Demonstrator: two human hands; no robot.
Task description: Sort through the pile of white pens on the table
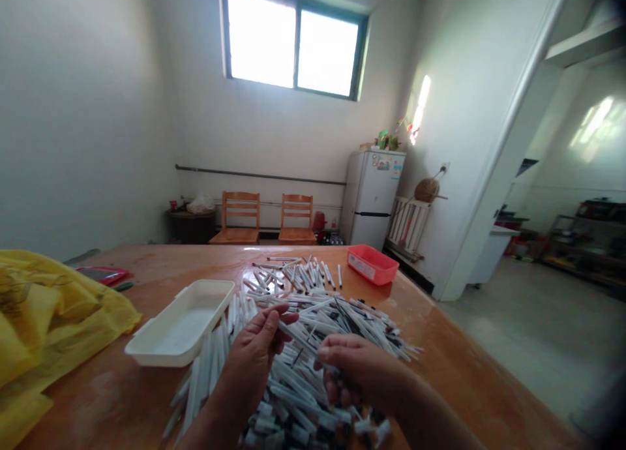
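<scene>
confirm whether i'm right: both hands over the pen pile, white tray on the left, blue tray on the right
One slip: the head view shows a red tray on the right, not a blue one. The left hand and right hand are over the pen pile, and the white tray is on the left.

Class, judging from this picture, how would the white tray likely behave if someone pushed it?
The white tray probably keeps its shape, since its walls stand straight. It seems unlikely to tip, being low with a broad base. It may slide fairly easily, as the table looks smooth and glossy.
</scene>
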